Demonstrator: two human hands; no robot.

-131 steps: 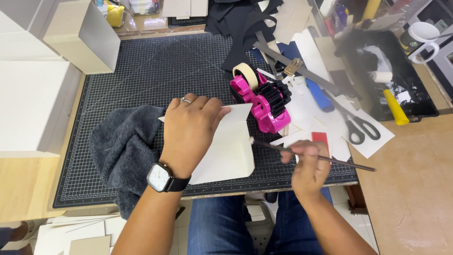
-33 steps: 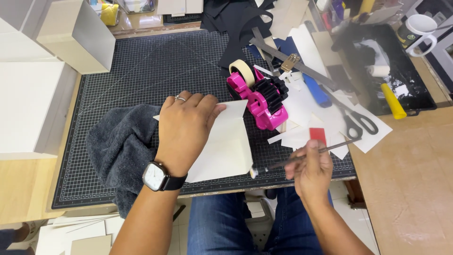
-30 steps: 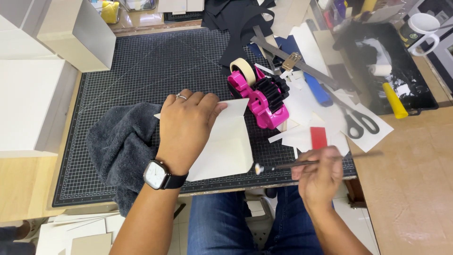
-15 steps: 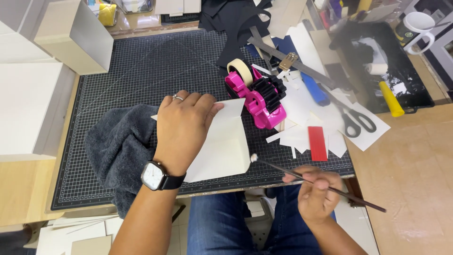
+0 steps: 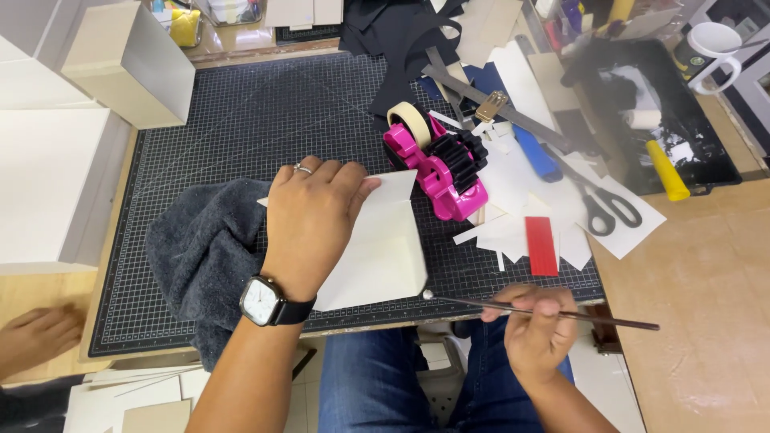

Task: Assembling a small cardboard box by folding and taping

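Brush lying nearly level in my right hand, fingers pinched shut on its handle, tip pointing toward nine o'clock just beside the cream card that my left hand is pressing flat, palm open, on the black cutting mat.

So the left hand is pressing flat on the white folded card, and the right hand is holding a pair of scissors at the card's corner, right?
Not quite. In the head view the right hand holds a thin dark stick-like tool, not scissors; the scissors lie untouched on paper scraps. The left hand does press flat on the white folded card.
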